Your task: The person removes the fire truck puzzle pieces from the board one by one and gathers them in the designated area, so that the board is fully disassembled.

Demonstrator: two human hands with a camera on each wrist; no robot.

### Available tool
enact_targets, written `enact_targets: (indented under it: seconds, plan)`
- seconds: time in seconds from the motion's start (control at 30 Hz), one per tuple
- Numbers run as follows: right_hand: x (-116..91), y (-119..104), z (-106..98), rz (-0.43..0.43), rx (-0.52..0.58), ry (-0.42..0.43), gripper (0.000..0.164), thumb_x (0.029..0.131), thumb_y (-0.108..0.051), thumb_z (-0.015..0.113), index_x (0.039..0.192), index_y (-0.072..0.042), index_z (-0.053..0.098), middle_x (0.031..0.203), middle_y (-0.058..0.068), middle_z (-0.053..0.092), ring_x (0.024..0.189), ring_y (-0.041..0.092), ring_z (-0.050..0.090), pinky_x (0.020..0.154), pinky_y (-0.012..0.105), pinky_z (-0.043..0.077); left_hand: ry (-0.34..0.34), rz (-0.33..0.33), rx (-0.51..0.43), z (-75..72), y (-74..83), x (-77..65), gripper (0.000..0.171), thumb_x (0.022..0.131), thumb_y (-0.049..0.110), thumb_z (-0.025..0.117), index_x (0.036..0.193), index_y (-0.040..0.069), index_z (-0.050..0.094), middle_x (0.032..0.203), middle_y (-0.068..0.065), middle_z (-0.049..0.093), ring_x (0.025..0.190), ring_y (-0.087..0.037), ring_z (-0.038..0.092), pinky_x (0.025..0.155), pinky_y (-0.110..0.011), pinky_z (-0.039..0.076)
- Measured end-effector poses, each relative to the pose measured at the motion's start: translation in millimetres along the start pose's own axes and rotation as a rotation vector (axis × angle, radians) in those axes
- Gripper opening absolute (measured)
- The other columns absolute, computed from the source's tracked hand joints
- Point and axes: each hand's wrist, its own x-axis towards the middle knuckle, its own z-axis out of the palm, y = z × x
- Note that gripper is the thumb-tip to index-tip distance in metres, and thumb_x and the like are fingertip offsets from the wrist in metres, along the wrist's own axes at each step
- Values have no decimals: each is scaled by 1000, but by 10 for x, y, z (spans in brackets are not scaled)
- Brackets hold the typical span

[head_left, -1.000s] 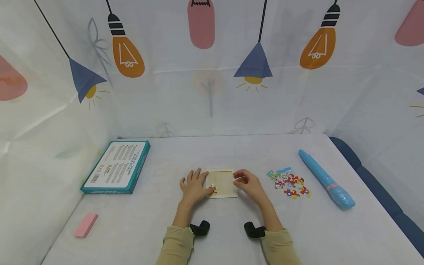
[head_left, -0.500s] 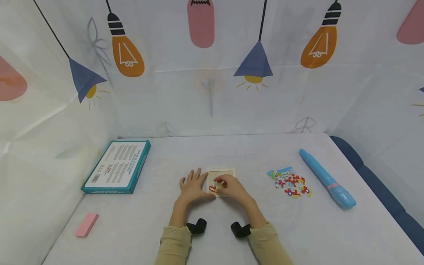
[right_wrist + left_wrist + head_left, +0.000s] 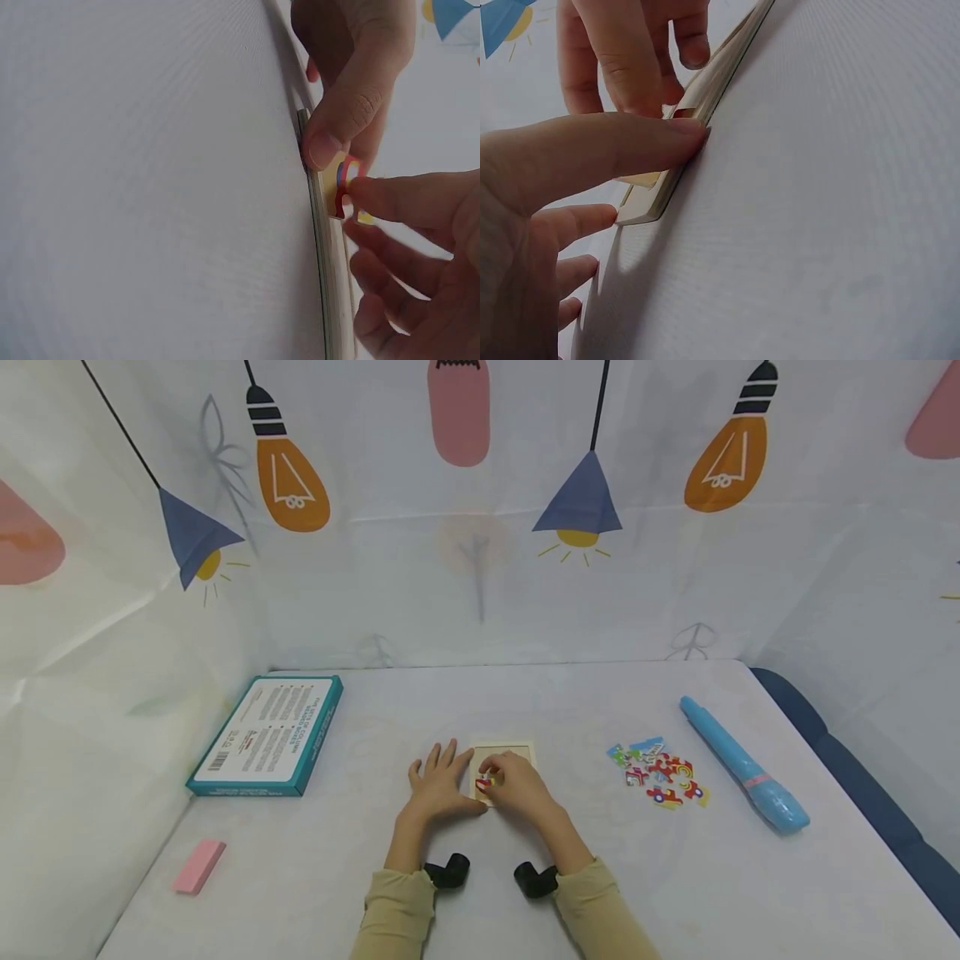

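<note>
A small pale wooden puzzle tray (image 3: 517, 747) lies on the table in front of me. My left hand (image 3: 437, 789) has its fingers spread along the tray's left side, and its straight thumb rests on the near rim. A colourful jigsaw piece (image 3: 345, 176) sits in the tray's near left corner. With thumb and index finger, my right hand (image 3: 519, 787) pinches a small jigsaw piece (image 3: 365, 217) right beside it; the fingers mostly hide this piece. Several loose jigsaw pieces (image 3: 660, 772) lie flat in a cluster to the right of the tray.
A teal-edged box (image 3: 266, 735) lies at the back left, with a pink block (image 3: 199, 866) nearer the front. On the right lies a long light-blue object (image 3: 742, 766) with a pink band. Printed white cloth (image 3: 480, 585) hangs behind the table.
My right hand has moved left from the tray's right edge to its near left corner, over the seated piece. My left thumb has slid off that piece to the near rim.
</note>
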Motion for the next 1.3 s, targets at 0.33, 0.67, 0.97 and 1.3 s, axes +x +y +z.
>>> enact_targets:
  seconds: [0.33, 0.67, 0.97, 1.3]
  plan:
    - [-43, 61, -56, 23, 228, 32, 17, 80, -2, 68, 92, -11, 61, 81, 2, 66, 76, 14, 60, 69, 31, 48, -12, -8, 5, 16, -8, 27, 95, 62, 53, 75, 142, 21, 37, 153, -10, 20, 140, -34, 11, 102, -61, 8]
    - [-211, 301, -373, 182, 312, 122, 19, 79, -2, 69, 95, -10, 61, 82, 1, 65, 75, 12, 59, 66, 28, 46, -20, -19, 1, -29, 21, -2, 95, 61, 52, 76, 142, 19, 38, 152, -11, 20, 139, -35, 11, 102, -62, 8]
    - [-534, 695, -699, 334, 280, 142, 19, 85, -4, 62, 104, -6, 60, 95, 10, 63, 86, 21, 58, 68, 30, 46, -26, -15, -10, -29, 34, -29, 96, 62, 52, 76, 143, 18, 37, 153, -11, 19, 140, -36, 10, 103, -62, 7]
    - [-874, 949, -1059, 451, 228, 127, 21, 85, -2, 58, 106, 2, 56, 95, 16, 59, 86, 26, 55, 65, 29, 44, -18, -1, -19, -50, 41, -48, 95, 62, 50, 77, 142, 17, 38, 152, -13, 21, 139, -36, 12, 102, -62, 8]
